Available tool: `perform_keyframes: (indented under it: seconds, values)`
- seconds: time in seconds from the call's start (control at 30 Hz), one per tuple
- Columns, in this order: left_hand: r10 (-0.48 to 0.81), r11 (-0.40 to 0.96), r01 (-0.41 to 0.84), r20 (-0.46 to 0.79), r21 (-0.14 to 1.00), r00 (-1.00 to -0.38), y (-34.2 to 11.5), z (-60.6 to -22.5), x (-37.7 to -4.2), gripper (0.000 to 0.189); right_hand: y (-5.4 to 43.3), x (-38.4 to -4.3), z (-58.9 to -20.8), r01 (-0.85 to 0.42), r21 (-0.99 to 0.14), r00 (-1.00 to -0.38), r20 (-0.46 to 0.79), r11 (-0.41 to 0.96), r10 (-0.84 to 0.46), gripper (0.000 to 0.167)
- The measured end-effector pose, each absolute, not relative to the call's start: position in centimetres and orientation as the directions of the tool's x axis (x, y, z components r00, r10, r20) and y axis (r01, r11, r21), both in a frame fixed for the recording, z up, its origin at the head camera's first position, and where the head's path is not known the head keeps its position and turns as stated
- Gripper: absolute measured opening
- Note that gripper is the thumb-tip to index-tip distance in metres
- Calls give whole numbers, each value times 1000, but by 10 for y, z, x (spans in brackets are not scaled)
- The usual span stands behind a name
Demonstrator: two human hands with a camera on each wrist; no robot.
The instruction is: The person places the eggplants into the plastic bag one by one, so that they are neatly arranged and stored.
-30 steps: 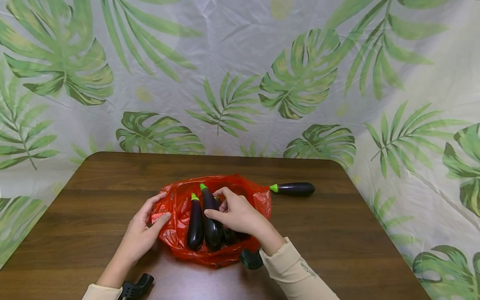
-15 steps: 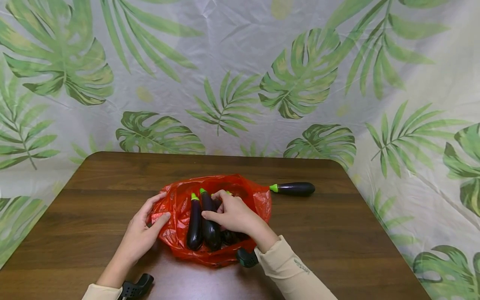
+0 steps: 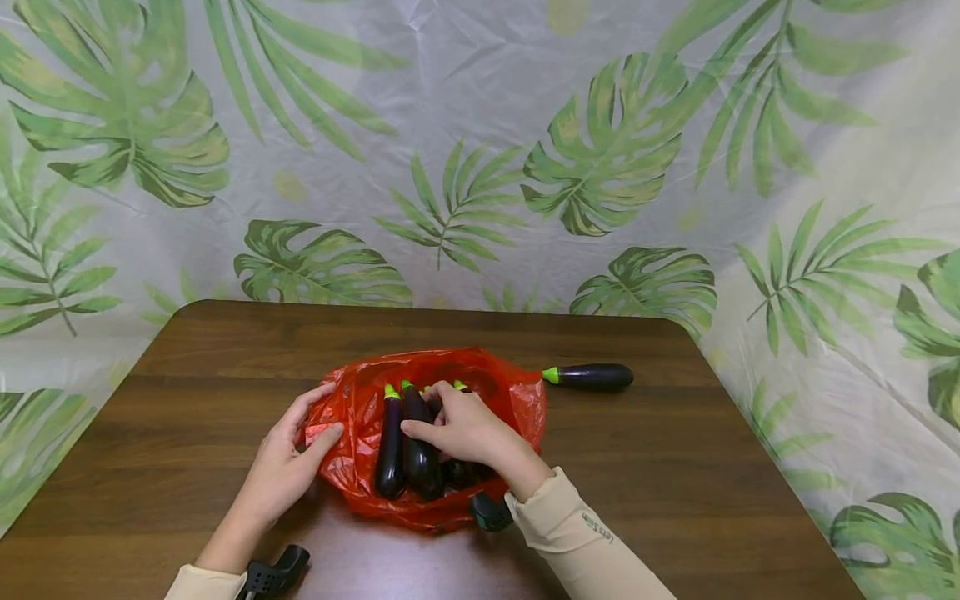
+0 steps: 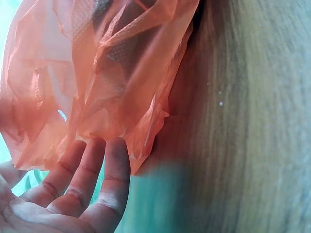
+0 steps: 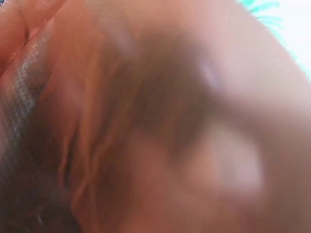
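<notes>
A crinkled red plastic bag (image 3: 528, 408) lies mouth up on the table with several dark eggplants inside. My right hand (image 3: 472, 429) reaches into it and grips an eggplant (image 3: 423, 468) between thumb and fingers. Left of that one, another eggplant (image 3: 391, 450) lies alongside, its green stem pointing away. Other eggplants are partly hidden under the right hand. At the bag's left side, my left hand (image 3: 283, 462) rests with spread fingers against the plastic. In the left wrist view its fairly straight fingers (image 4: 116, 160) touch the bag. The right wrist view is mostly blurred red plastic (image 5: 97, 121).
One eggplant (image 3: 596, 377) lies outside the bag on the right, its green stem at the bag's edge. The brown wooden table (image 3: 660, 467) has rounded far corners. A leaf-patterned cloth (image 3: 465, 100) hangs behind it.
My right hand has shifted slightly left and toward me, lowering the gripped eggplant beside the left one. Another green stem shows behind the hand. The left hand stays in place.
</notes>
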State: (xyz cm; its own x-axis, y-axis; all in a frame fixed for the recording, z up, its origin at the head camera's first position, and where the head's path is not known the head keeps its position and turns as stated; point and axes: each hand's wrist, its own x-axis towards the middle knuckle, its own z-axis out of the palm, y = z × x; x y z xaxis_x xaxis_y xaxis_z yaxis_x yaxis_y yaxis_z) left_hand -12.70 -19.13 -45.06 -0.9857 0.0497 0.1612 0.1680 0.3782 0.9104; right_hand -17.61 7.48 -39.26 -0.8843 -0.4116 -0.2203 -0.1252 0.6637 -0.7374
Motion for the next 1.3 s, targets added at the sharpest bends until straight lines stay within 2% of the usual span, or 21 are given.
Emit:
perform_keyframes:
  seconds: [0.23,0.5,1.3]
  values:
    - [53,374,168,160,912,-986,-191,-450,-127,58,71,-177,-393,-135,-728,-880,-223,672,-419,64]
    - [52,377,168,160,911,-986,-190,-450,-127,58,68,-176,-393,-140,-720,-882,-221,680,-416,61]
    - [44,397,171,168,902,-985,-189,-450,-127,58,64,-173,-394,-155,-676,-894,-214,720,-394,68]
